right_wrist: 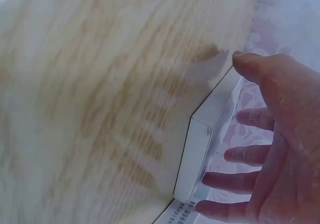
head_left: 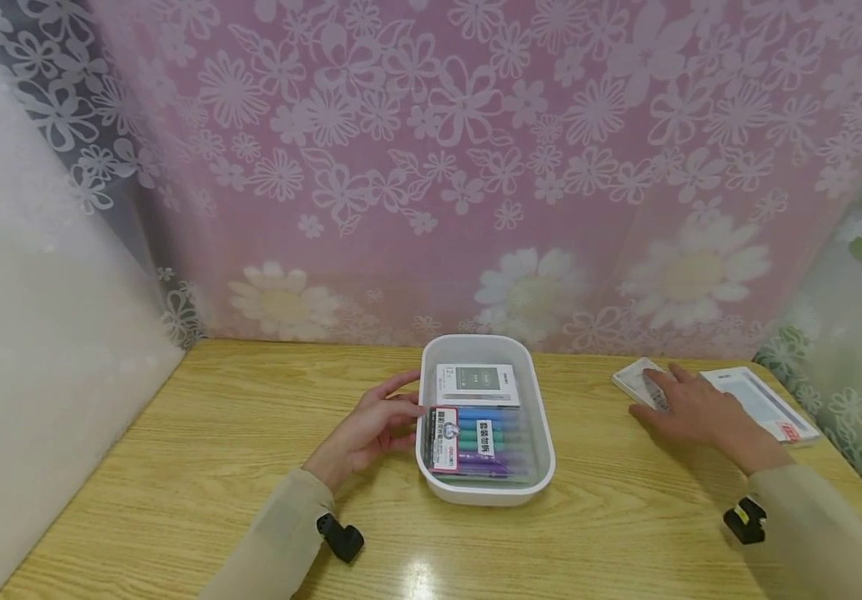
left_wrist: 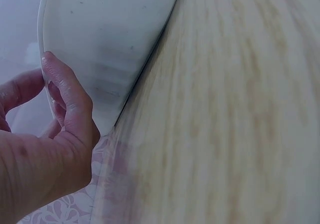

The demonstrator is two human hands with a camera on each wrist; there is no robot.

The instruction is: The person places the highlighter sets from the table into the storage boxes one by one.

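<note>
A white plastic bin (head_left: 487, 498) stands upright in the middle of the table. In it lie a clear pack of blue, green and purple pens (head_left: 502, 437) and, behind that, a white box with a grey-green panel (head_left: 478, 382). My left hand (head_left: 371, 429) touches the bin's left side near the rim with loosely bent fingers. In the left wrist view, fingertips (left_wrist: 47, 58) meet the rim from outside. Over a small white box (head_left: 635, 382) at the right, my right hand (head_left: 694, 408) spreads its fingers; the right wrist view shows them around that box (right_wrist: 192, 156), not closed on it.
To the right of the right hand lies a flat white box with a pale blue face (head_left: 757, 400) and a red label, near the table's right edge. A pink flowered curtain (head_left: 401, 208) hangs behind the wooden table (head_left: 251, 400), with pale sheets at both sides.
</note>
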